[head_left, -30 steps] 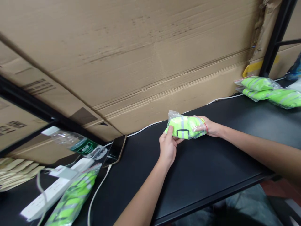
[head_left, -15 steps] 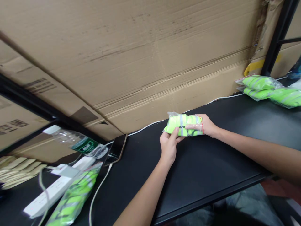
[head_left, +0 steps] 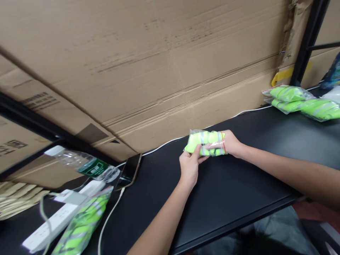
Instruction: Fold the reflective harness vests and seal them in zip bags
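Soft light, slight blur, pale sheen on black tabletop [head_left: 297,140]

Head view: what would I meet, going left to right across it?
Tan stack, green-labelled bottle, phone, left hand, clear bag of neon-green material, right hand, bagged neon-green bundles.

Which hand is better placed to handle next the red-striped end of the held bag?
Probably the right hand: it is at the red strip, while the left hand grips the bag nearer its opposite end.
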